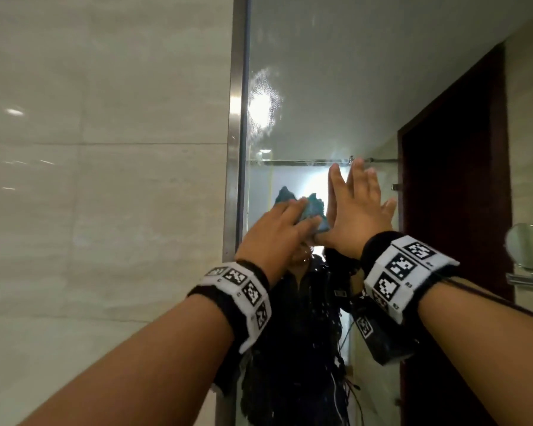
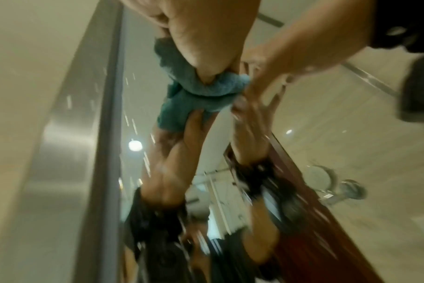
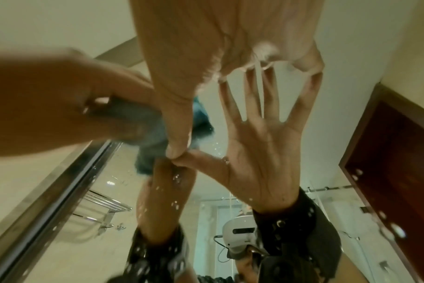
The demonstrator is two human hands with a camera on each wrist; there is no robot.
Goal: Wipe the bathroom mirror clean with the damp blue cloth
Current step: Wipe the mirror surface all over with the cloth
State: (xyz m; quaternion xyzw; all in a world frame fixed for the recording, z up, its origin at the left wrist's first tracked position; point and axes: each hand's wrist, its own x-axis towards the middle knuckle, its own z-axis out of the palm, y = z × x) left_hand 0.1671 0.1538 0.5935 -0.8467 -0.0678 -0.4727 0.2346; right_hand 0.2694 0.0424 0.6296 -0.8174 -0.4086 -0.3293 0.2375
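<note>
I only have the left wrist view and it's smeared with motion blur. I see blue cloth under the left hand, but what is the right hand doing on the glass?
Observer: The right hand lies flat on the mirror, fingers straight and spread, holding nothing; its thumb tip meets the blue cloth.
Operator: Is the left hand gripping the cloth or just pressing it?
Observer: In the head view the left hand presses it against the glass with fingers laid over it, close to the metal frame.
Operator: Any dirty area left above?
Observer: Yes, the head view shows a hazy, streaky patch higher up beside the frame, catching a light's glare.
</note>
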